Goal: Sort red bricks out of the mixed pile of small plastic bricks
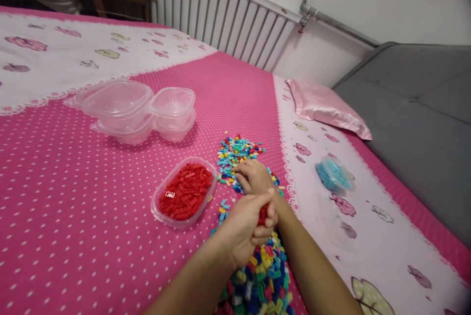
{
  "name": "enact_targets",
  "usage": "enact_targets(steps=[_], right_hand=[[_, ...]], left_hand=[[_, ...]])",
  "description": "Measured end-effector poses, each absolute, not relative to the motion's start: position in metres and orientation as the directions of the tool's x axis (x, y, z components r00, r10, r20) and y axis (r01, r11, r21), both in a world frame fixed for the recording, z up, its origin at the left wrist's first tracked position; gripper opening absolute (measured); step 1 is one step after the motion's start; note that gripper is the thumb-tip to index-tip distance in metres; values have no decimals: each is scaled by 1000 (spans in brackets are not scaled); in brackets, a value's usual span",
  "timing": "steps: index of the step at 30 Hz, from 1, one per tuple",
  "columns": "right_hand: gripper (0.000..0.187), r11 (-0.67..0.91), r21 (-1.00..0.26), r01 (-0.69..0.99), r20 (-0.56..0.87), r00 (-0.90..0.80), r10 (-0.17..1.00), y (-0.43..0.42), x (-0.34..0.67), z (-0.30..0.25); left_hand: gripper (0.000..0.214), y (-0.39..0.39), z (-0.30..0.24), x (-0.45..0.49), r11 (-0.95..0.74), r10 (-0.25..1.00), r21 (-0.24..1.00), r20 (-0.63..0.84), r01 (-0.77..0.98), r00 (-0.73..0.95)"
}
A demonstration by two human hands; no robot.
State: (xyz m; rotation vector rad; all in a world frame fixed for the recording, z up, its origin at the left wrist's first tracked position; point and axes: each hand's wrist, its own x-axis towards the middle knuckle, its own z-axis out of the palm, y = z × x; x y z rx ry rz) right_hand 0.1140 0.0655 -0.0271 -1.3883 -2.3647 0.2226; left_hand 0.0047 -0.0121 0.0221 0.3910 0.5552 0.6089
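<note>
My left hand (pixel 250 222) is curled closed around some small red toy bricks (pixel 262 214), whose red shows between the fingers. Just beyond it, my right hand (pixel 254 176) hovers at or touches a pile of mixed-colour toy bricks (pixel 239 150), thumb and fingers apart. Whether its fingertips touch a brick is hard to see. A clear plastic tub (pixel 156 207) full of red bricks stands left of both hands. Under my forearms lies a larger heap of mixed bricks (pixel 263 275), partly hidden by the left hand and wrist.
Clear plastic containers (pixel 125 99) are stacked at the back left on the pink dotted bedspread (pixel 91 197). To the right sits a tub of light blue bricks (pixel 334 173). Farther back are a pink pillow (pixel 327 106), a grey headboard (pixel 412 89) and a radiator (pixel 228 15).
</note>
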Motion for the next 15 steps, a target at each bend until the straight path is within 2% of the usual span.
enact_targets(steps=[6, 15], right_hand=[[6, 475, -315, 822, 226, -421, 878, 63, 114, -20], [31, 473, -301, 828, 163, -444, 881, 64, 116, -27]], left_hand=[[34, -12, 22, 6, 760, 630, 491, -395, -427, 668], [35, -11, 21, 6, 765, 625, 485, -403, -424, 668]])
